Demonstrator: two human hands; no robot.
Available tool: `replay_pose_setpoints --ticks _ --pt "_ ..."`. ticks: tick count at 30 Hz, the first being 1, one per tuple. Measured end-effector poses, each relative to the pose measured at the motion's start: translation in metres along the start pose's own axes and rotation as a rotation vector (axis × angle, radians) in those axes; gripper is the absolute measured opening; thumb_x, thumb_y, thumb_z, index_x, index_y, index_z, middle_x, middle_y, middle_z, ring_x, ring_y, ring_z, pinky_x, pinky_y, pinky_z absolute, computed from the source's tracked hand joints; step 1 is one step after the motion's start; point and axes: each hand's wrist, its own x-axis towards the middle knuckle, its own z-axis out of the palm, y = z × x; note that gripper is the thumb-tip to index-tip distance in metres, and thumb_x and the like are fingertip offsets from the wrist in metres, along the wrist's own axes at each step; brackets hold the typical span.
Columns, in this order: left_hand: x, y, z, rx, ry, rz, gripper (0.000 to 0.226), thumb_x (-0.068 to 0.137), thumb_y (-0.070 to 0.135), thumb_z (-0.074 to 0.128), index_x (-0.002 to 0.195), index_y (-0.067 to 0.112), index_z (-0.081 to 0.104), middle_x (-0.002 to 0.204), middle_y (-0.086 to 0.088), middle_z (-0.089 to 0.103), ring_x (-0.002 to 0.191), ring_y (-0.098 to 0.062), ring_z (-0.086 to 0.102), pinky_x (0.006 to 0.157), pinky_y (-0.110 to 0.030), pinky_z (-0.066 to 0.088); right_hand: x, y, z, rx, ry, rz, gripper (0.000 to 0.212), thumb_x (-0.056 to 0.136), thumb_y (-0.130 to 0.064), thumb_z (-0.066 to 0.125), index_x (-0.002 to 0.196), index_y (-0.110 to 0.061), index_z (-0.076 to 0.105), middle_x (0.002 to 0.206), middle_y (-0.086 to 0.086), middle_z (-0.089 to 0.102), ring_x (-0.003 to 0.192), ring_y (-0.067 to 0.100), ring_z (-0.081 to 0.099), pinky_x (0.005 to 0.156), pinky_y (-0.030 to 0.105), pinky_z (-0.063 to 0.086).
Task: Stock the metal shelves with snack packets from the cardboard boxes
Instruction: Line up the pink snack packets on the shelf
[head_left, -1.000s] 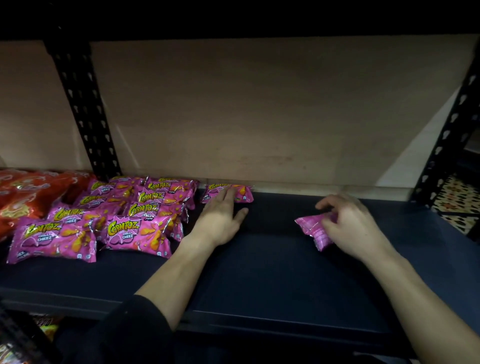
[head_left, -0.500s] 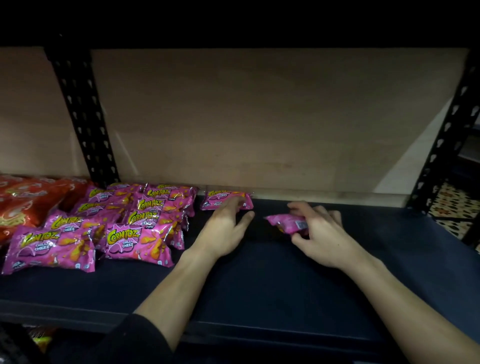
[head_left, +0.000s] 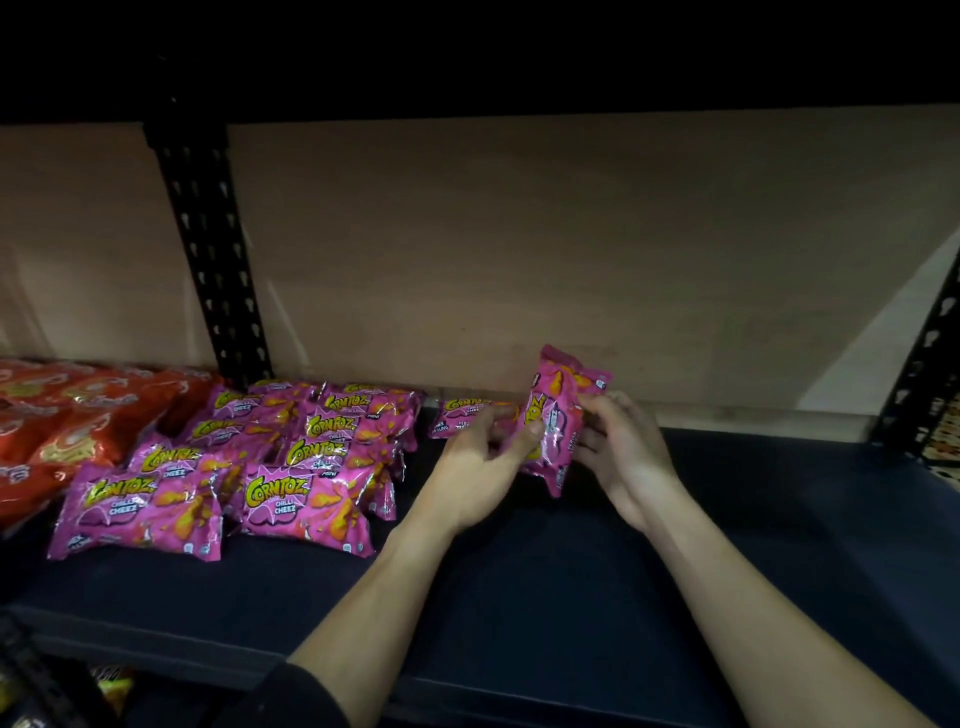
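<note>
Dim metal shelf (head_left: 675, 571). Holding pink pkt (head_left: 558, 410) upright over it, long axis vertical; L hand (head_left: 478, 467) pinching left edge, R hand (head_left: 623, 457) curled round right. Lone shelved pkt (head_left: 460, 410) just behind L hand.

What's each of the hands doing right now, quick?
Left hand: holding the upright pink snack packet, thumb on its front.
Right hand: holding the same packet by its other edge.
</note>
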Motion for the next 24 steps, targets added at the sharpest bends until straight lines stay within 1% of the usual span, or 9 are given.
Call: replay_pose_setpoints --ticks 2,3,6,7,10,13,18,21,24 --pt "0.003 -0.003 0.0 -0.012 0.002 -0.021 0.063 0.077 0.066 0.065 0.124 0.024 0.059 0.119 0.011 0.067 0.108 -0.001 0.063 0.102 -0.03 0.047 0.003 0.001 0.001 0.033 -0.035 0.011 0.009 0.095 -0.009 0.059 0.09 -0.014 0.054 0.089 0.012 0.07 0.078 0.024 0.068 0.072 0.034 0.057" --pt "0.003 -0.003 -0.001 -0.024 0.02 -0.026 0.053 0.079 0.058 0.069 0.117 0.022 0.061 0.119 0.011 0.066 0.11 -0.001 0.062 0.104 -0.029 0.046 0.004 0.002 0.001 0.04 -0.045 0.009 0.011 0.095 -0.007 0.058 0.089 -0.015 0.053 0.09 0.011 0.07 0.08 0.024 0.068 0.077 0.035 0.057" --pt "0.004 0.005 -0.019 -0.06 0.057 -0.019 0.025 0.086 0.028 0.075 0.107 0.025 0.062 0.104 0.013 0.069 0.094 0.0 0.065 0.085 -0.013 0.049 0.009 0.001 -0.002 0.071 -0.043 -0.033 0.02 0.092 -0.001 0.058 0.093 -0.02 0.053 0.087 0.004 0.073 0.086 0.024 0.068 0.09 0.043 0.054" --pt "0.005 0.009 -0.027 -0.022 0.053 -0.013 0.027 0.085 0.028 0.076 0.108 0.024 0.064 0.103 0.011 0.069 0.092 -0.001 0.064 0.079 -0.012 0.047 0.009 0.0 -0.005 0.046 -0.046 -0.061 0.022 0.091 -0.002 0.061 0.099 -0.022 0.054 0.089 0.0 0.074 0.088 0.022 0.068 0.09 0.043 0.053" --pt "0.013 0.027 -0.05 0.215 0.022 -0.013 0.045 0.078 0.039 0.081 0.115 0.021 0.062 0.112 0.006 0.065 0.099 -0.007 0.061 0.081 -0.019 0.044 0.011 0.0 -0.014 -0.095 -0.082 -0.136 0.026 0.089 -0.009 0.067 0.111 -0.021 0.062 0.099 -0.005 0.075 0.094 0.015 0.068 0.083 0.037 0.05" --pt "0.029 0.054 -0.071 0.517 -0.052 0.01 0.05 0.079 0.043 0.079 0.117 0.018 0.056 0.1 0.008 0.06 0.079 -0.005 0.055 0.07 -0.022 0.038 0.013 0.003 -0.017 -0.222 -0.063 -0.198 0.021 0.086 -0.009 0.072 0.105 -0.017 0.068 0.095 -0.002 0.076 0.087 0.008 0.069 0.074 0.028 0.048" --pt "0.058 0.068 -0.094 0.797 -0.146 0.069 0.054 0.078 0.044 0.079 0.121 0.018 0.063 0.1 0.001 0.061 0.088 -0.018 0.059 0.075 -0.024 0.044 0.021 0.023 -0.012 -0.45 -0.039 -0.232 0.01 0.082 -0.005 0.078 0.086 -0.003 0.069 0.077 0.01 0.069 0.06 -0.002 0.06 0.06 0.008 0.044" --pt "0.072 0.053 -0.096 0.925 -0.19 0.068 0.052 0.079 0.043 0.079 0.122 0.018 0.062 0.111 0.002 0.055 0.094 -0.015 0.05 0.081 -0.024 0.039 0.031 0.038 -0.009 -0.562 -0.024 -0.224 0.011 0.081 -0.008 0.08 0.082 -0.002 0.07 0.077 0.013 0.07 0.066 0.008 0.06 0.061 0.011 0.044" --pt "0.075 0.036 -0.094 0.945 -0.21 0.052 0.05 0.08 0.041 0.078 0.121 0.018 0.062 0.119 0.0 0.057 0.094 -0.016 0.05 0.082 -0.024 0.038 0.04 0.05 -0.014 -0.706 -0.028 -0.246 0.009 0.084 -0.012 0.078 0.078 -0.008 0.074 0.075 0.004 0.071 0.068 0.009 0.061 0.066 0.018 0.046"
